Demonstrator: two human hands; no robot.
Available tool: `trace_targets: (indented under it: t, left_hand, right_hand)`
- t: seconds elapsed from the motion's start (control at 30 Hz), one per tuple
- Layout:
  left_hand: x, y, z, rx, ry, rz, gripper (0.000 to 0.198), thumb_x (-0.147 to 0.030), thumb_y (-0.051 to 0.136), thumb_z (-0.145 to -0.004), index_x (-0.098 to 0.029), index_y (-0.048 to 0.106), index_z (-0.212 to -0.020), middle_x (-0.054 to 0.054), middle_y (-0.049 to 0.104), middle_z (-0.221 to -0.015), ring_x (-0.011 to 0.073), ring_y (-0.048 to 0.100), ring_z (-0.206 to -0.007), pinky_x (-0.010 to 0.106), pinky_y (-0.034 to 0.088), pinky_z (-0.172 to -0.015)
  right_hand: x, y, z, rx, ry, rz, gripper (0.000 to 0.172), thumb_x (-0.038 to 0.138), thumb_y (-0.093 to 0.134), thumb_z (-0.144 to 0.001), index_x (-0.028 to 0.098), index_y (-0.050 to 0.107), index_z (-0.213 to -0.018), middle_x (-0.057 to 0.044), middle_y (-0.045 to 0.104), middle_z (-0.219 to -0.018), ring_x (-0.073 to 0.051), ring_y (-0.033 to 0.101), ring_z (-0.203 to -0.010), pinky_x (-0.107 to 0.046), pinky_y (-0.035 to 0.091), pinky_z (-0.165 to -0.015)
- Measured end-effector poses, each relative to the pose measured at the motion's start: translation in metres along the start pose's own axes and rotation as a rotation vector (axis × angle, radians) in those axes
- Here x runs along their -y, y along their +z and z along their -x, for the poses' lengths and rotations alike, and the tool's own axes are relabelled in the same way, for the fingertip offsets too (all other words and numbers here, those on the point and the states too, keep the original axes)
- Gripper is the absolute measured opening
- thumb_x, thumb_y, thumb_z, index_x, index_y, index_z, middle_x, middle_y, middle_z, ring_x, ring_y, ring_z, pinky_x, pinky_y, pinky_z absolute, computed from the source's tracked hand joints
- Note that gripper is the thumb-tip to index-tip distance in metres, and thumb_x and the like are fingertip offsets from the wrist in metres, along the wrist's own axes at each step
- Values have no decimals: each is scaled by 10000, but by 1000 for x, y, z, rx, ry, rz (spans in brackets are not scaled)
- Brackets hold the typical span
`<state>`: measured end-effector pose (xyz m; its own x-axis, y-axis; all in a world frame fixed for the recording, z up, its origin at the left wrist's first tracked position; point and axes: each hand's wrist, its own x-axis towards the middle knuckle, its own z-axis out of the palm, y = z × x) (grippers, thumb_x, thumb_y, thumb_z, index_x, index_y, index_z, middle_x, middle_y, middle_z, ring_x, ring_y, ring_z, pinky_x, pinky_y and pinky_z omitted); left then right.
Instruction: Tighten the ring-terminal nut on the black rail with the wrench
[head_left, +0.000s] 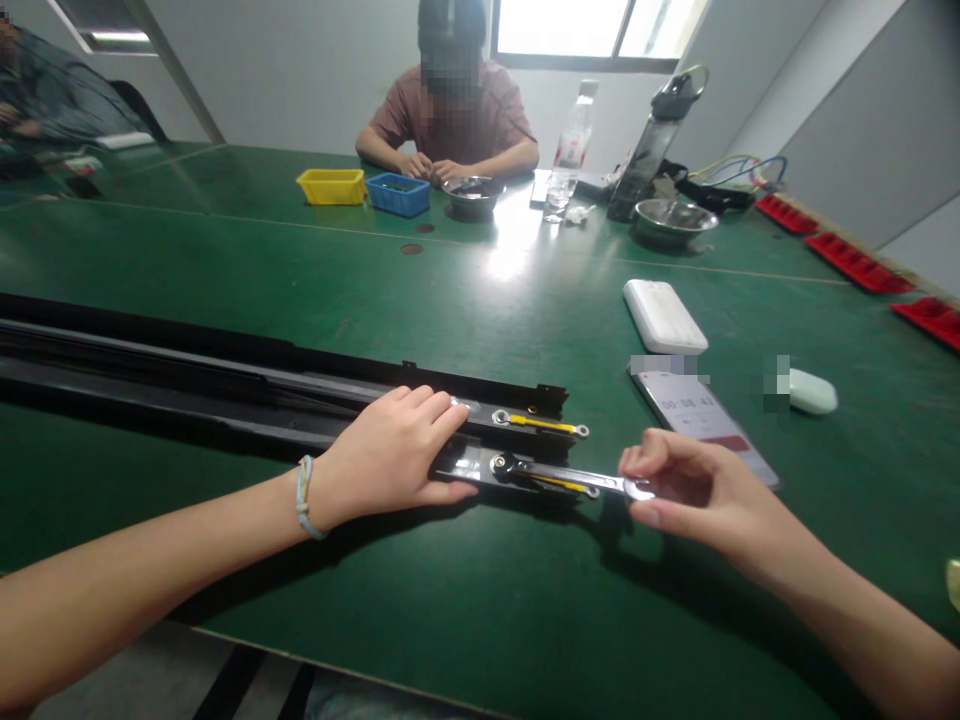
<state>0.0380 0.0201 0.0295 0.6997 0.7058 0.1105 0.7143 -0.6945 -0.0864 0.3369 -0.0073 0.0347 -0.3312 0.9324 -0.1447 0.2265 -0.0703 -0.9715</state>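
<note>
Two long black metal channels [285,425] lie side by side on the green table. My left hand [390,450] is wrapped over the near channel close to its right end, gripping it. My right hand [690,490] pinches the open-jaw end of a combination wrench [570,475]. The wrench's ring end sits around a nut or bolt head [500,463] on the near channel. Beneath the wrench runs a yellow wire with a ring terminal [574,488], fixed at that bolt. A similar yellow wire [547,425] is on the far channel, its free ring terminal pointing right.
A phone [701,415] showing a timer, a white power bank [665,316] and a pale small case [812,391] lie near my right hand. Across the table, a person [450,120] sits behind yellow [330,187] and blue bins [399,195]. Bottles and metal bowls [675,220] stand back right.
</note>
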Motion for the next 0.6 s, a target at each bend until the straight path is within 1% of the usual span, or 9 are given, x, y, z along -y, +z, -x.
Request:
trace_targets:
  t: [0.1, 0.27, 0.4, 0.47, 0.6]
  left_hand:
    - [1, 0, -1, -4, 0, -2, 583, -618, 518, -809, -109, 565, -1088, 109, 612, -967, 263, 560, -851, 395, 454, -748]
    - [1, 4, -2, -13, 7, -9, 591, -625, 517, -807, -109, 563, -1090, 104, 609, -968, 261, 558, -849, 392, 454, -746]
    - [0, 5, -2, -13, 9, -15, 587, -620, 516, -810, -107, 560, -1090, 104, 606, -968, 258, 557, -849, 387, 452, -749]
    - [0, 5, -1, -8, 7, -12, 592, -627, 511, -810, -108, 560, -1091, 104, 605, -971, 259, 556, -850, 388, 452, -752]
    - [-1, 3, 1, -3, 5, -12, 587, -626, 508, -813, -111, 560, -1090, 104, 605, -973, 261, 556, -855, 390, 452, -751]
  right_hand:
    - [-1, 1, 1, 33, 0, -24, 277, 300, 832, -610, 202, 587, -693, 7, 585, -722, -140, 572, -636, -237, 470, -555]
    - [-4, -2, -2, 45, 0, -6, 276, 307, 842, -590, 205, 600, -672, 7, 605, -678, -147, 586, -625, -247, 481, -564]
    - [-7, -9, -7, -15, 44, 32, 320, 389, 854, -546, 203, 624, -670, -19, 659, -679, -163, 609, -586, -251, 480, -496]
    - [-8, -11, -8, -47, 72, 46, 303, 390, 851, -563, 209, 652, -702, -22, 687, -703, -166, 631, -603, -259, 508, -533]
    - [-10, -10, -9, -149, 79, 68, 266, 397, 827, -610, 225, 710, -776, -43, 748, -837, -196, 682, -722, -289, 545, -638]
